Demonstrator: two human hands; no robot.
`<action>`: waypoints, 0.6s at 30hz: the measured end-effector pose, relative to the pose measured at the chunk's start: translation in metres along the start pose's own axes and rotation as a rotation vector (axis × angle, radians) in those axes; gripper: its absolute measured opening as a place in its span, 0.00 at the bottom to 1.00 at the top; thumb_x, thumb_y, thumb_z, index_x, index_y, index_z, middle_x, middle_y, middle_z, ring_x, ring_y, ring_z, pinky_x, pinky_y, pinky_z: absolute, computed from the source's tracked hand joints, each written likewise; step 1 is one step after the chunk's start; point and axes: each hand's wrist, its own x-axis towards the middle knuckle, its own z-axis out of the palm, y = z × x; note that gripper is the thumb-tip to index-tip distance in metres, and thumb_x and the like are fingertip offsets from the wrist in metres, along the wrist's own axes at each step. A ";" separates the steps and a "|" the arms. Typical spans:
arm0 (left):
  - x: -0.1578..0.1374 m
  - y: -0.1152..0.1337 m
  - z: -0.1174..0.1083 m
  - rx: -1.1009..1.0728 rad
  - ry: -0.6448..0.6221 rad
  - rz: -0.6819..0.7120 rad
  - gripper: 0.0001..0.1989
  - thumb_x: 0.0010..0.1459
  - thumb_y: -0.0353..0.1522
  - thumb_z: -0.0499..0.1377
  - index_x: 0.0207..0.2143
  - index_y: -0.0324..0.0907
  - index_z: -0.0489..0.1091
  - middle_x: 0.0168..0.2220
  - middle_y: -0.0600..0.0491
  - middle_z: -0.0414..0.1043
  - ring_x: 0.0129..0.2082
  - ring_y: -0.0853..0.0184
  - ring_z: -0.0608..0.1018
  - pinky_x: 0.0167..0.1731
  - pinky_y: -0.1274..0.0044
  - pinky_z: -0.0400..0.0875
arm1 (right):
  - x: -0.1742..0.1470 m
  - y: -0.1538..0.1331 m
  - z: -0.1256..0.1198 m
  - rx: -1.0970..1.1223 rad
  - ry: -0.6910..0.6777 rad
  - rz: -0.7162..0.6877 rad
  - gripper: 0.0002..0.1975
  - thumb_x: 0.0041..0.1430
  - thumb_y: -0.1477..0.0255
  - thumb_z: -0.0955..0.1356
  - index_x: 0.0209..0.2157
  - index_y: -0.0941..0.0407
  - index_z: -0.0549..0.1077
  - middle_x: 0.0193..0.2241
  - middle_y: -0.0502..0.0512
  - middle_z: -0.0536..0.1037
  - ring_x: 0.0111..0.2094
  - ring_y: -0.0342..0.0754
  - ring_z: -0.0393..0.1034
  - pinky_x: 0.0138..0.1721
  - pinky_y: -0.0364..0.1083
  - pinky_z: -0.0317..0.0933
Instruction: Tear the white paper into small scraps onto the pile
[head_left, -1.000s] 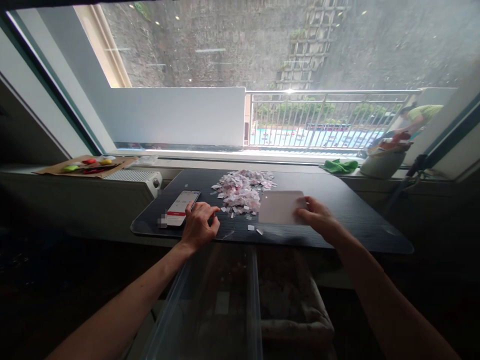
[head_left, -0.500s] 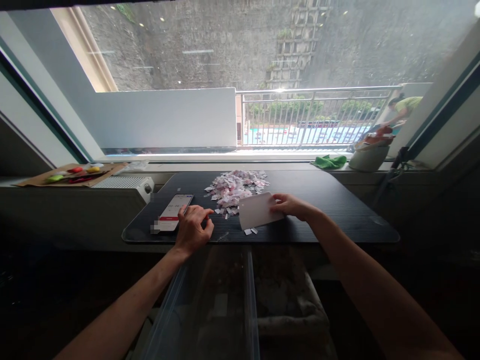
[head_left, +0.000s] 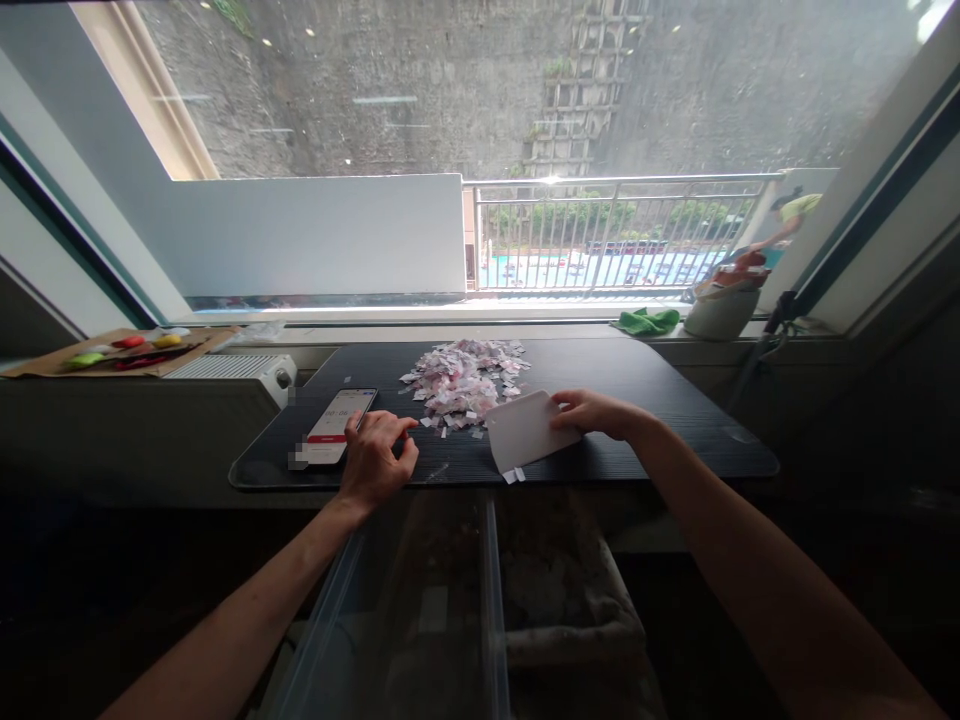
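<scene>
My right hand (head_left: 589,412) pinches a flat white plastic scraper (head_left: 529,432) with rounded corners by its right edge. The scraper stands tilted on the dark table (head_left: 645,400), its lower edge by a few small paper bits (head_left: 514,476) at the table's front. Just behind and to its left lies a heap of small white and pinkish paper scraps (head_left: 454,378). My left hand (head_left: 377,452) holds nothing; its fingers are loosely bent and apart. It is over the right edge of a phone (head_left: 339,428) with a lit timer screen; whether a fingertip touches the screen I cannot tell.
Below the table's front edge is a clear plastic bin (head_left: 491,600), with a light-rimmed container (head_left: 570,640) to its right. A green cloth (head_left: 646,321) and a pale bucket (head_left: 721,312) are at the window, where a person (head_left: 795,212) leans. A radiator (head_left: 247,372) stands left.
The scraper has come nearer the table's front edge, down onto the loose paper bits there, moving away from the heap. My left hand stays by the phone. The view has shifted slightly.
</scene>
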 end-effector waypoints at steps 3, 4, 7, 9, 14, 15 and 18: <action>0.000 0.000 0.000 -0.003 0.004 0.000 0.10 0.52 0.30 0.52 0.35 0.44 0.71 0.30 0.52 0.73 0.42 0.59 0.72 0.56 0.58 0.50 | -0.003 0.003 -0.003 0.021 -0.013 0.000 0.16 0.35 0.74 0.74 0.32 0.56 0.74 0.23 0.48 0.76 0.25 0.43 0.68 0.23 0.39 0.58; 0.000 0.000 0.000 -0.003 0.005 -0.001 0.10 0.52 0.30 0.52 0.35 0.44 0.71 0.30 0.52 0.73 0.42 0.58 0.72 0.56 0.58 0.50 | -0.004 0.004 -0.004 0.035 -0.017 -0.001 0.16 0.35 0.74 0.74 0.32 0.56 0.74 0.24 0.48 0.77 0.26 0.44 0.69 0.24 0.40 0.59; 0.000 0.000 0.000 0.001 0.006 0.002 0.10 0.52 0.30 0.52 0.35 0.43 0.71 0.30 0.51 0.73 0.42 0.58 0.72 0.56 0.58 0.50 | -0.007 0.005 -0.005 0.079 -0.026 -0.009 0.16 0.35 0.75 0.73 0.32 0.56 0.74 0.24 0.49 0.77 0.27 0.44 0.69 0.26 0.40 0.60; 0.000 0.000 0.000 0.006 0.006 0.008 0.10 0.53 0.30 0.51 0.35 0.43 0.71 0.31 0.51 0.73 0.42 0.58 0.72 0.56 0.58 0.50 | -0.009 0.006 -0.006 0.093 -0.031 -0.019 0.16 0.36 0.75 0.73 0.33 0.57 0.73 0.25 0.49 0.77 0.26 0.44 0.69 0.25 0.40 0.60; 0.000 -0.001 0.000 0.002 0.000 0.005 0.10 0.53 0.30 0.51 0.35 0.43 0.71 0.30 0.52 0.73 0.42 0.58 0.72 0.56 0.58 0.50 | -0.016 0.009 -0.011 0.108 -0.039 -0.023 0.18 0.36 0.74 0.74 0.35 0.57 0.73 0.27 0.50 0.78 0.28 0.44 0.69 0.26 0.40 0.60; 0.000 -0.001 0.000 0.000 -0.002 0.002 0.10 0.53 0.30 0.52 0.35 0.43 0.71 0.30 0.52 0.73 0.42 0.58 0.72 0.56 0.58 0.50 | -0.018 0.009 -0.013 0.113 -0.043 -0.022 0.18 0.36 0.74 0.74 0.35 0.57 0.73 0.27 0.50 0.78 0.27 0.44 0.69 0.26 0.40 0.60; 0.000 0.000 0.000 -0.005 0.000 -0.003 0.10 0.52 0.30 0.52 0.35 0.43 0.71 0.30 0.52 0.73 0.41 0.58 0.72 0.56 0.58 0.50 | -0.025 0.010 -0.018 0.134 -0.044 -0.020 0.17 0.36 0.73 0.73 0.34 0.57 0.73 0.26 0.50 0.78 0.26 0.44 0.69 0.25 0.40 0.59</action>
